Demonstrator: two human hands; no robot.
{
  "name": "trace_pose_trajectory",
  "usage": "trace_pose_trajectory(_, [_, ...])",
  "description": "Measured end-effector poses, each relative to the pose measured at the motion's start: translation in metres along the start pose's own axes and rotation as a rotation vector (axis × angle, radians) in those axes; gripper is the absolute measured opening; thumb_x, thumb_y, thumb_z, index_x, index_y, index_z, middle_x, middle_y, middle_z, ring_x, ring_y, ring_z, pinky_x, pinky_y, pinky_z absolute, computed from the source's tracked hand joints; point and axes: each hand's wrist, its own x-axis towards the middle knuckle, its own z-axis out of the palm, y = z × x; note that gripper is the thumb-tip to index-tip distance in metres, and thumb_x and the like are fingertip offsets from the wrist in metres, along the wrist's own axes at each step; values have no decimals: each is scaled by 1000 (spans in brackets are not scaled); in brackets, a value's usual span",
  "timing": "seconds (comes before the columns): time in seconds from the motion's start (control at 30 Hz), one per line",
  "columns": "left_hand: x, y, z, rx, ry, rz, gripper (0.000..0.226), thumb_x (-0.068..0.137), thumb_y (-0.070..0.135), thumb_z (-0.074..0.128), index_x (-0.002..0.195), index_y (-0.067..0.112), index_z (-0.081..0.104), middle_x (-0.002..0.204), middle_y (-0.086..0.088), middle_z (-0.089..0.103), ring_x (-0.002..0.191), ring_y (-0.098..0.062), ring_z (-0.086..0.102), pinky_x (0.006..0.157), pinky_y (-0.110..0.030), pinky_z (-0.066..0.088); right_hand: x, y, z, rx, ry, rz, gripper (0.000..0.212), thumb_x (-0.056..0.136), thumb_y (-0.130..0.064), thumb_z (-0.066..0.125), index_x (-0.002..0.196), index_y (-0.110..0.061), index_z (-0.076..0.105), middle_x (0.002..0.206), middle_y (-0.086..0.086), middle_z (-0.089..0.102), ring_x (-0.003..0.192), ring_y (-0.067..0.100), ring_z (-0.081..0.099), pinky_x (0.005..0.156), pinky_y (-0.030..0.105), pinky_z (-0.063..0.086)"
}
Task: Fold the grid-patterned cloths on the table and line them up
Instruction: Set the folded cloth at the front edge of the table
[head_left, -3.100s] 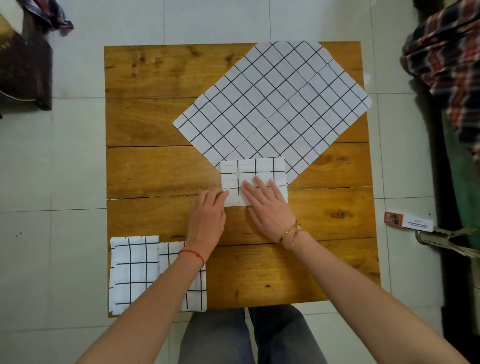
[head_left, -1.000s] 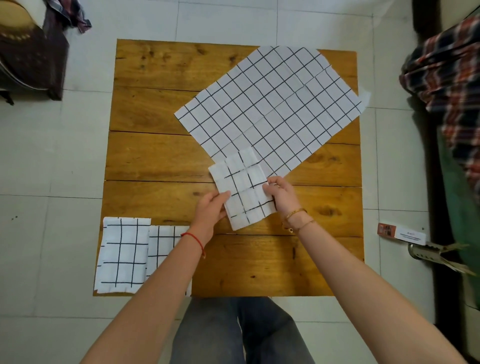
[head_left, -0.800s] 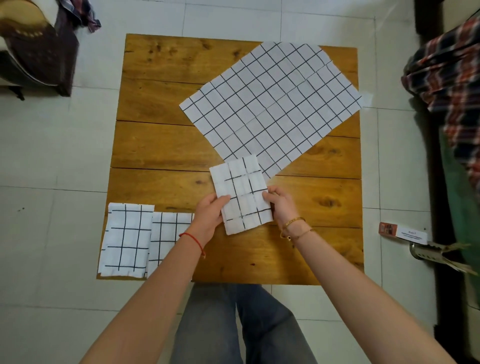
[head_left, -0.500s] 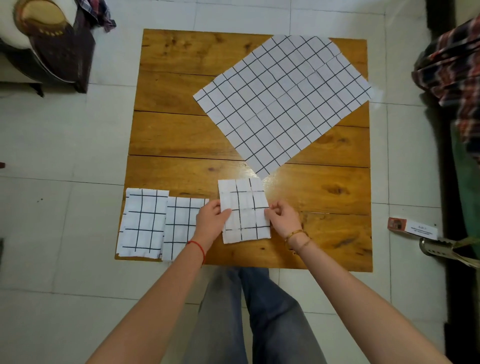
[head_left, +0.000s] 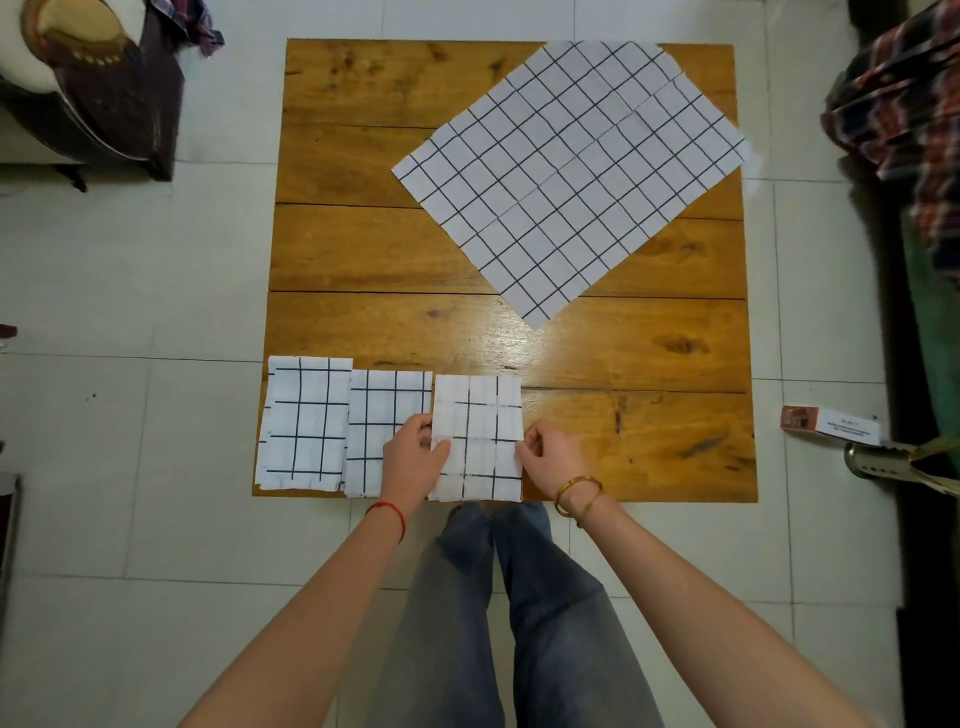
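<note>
Three folded grid-patterned cloths lie in a row along the near edge of the wooden table (head_left: 363, 249): a left one (head_left: 304, 422), a middle one (head_left: 387, 415) and a right one (head_left: 478, 415). My left hand (head_left: 413, 457) pinches the left edge of the right folded cloth and covers part of the middle one. My right hand (head_left: 550, 457) pinches its right edge. A large unfolded grid cloth (head_left: 571, 171) lies spread diagonally on the far right of the table.
A dark chair with clothes (head_left: 98, 78) stands at the far left on the tiled floor. Plaid fabric (head_left: 904, 104) hangs at the right. A small box (head_left: 826, 423) lies on the floor right of the table. My legs (head_left: 493, 597) stand against the near edge.
Both hands lifted the small folded cloth from the table's middle, turned it upright and brought it down to the near edge beside the two folded cloths.
</note>
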Motion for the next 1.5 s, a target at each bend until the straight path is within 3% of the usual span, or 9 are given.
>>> trace_pose_trajectory(0.13, [-1,-1,-2,-8,-20,-7,51,91,17,64,139,12,46,130,-8,59,112,-18,58,88,-24,48,0,1,2,-38,16,-4,9,92,-25,51,88,-17,54,70,-6,55,65,10,53,55,21,44])
trace_pose_trajectory(0.27, [-2,2,0,0,-17,16,51,92,13,62,140,14,45,129,-4,58,99,-8,54,72,-8,44,4,4,-3,-55,-10,-16,8,94,-26,48,90,-20,52,70,-8,55,64,8,52,57,21,45])
trace_pose_trajectory(0.4, [-1,3,0,84,91,36,46,93,15,60,137,17,48,124,-2,62,91,-8,58,65,-9,43,10,8,-12,-75,-11,-34,12,94,-29,48,91,-19,55,73,-3,60,69,15,59,63,29,53])
trace_pose_trajectory(0.63, [10,27,-3,222,266,189,35,92,17,59,127,19,56,115,3,64,99,-11,59,79,-21,47,36,4,-52,-80,154,-106,7,93,-25,51,94,-20,56,76,-6,60,67,11,58,58,25,50])
trace_pose_trajectory(0.77, [35,51,-7,285,249,327,33,92,14,59,124,18,58,119,4,61,110,-10,55,87,-18,41,68,-3,-74,-85,265,-203,6,89,-25,56,95,-22,57,85,-9,58,77,7,55,66,26,53])
trace_pose_trajectory(0.87, [59,69,-12,306,228,386,33,92,13,58,125,20,57,121,5,57,114,-11,52,95,-24,44,95,-11,-86,-112,300,-262,10,88,-27,58,96,-22,56,91,-7,56,87,11,53,74,30,53])
trace_pose_trajectory(1.03, [104,97,-24,390,232,470,34,92,14,58,125,21,57,125,7,55,120,-10,43,99,-20,30,124,-29,-96,-171,285,-309,18,88,-26,59,104,-20,56,99,-5,53,96,14,49,86,29,46])
trace_pose_trajectory(1.17, [139,121,-38,449,236,498,35,90,13,58,125,18,56,127,2,56,121,-15,44,105,-34,38,142,-40,-97,-197,282,-322,22,86,-25,61,106,-19,55,103,-2,53,98,14,48,87,26,43])
trace_pose_trajectory(1.5, [206,162,-72,679,128,549,49,90,11,56,136,22,46,142,1,45,133,-20,34,107,-45,35,164,-61,-103,-348,167,-397,35,77,-25,72,107,-19,54,107,-1,51,101,17,46,93,30,41])
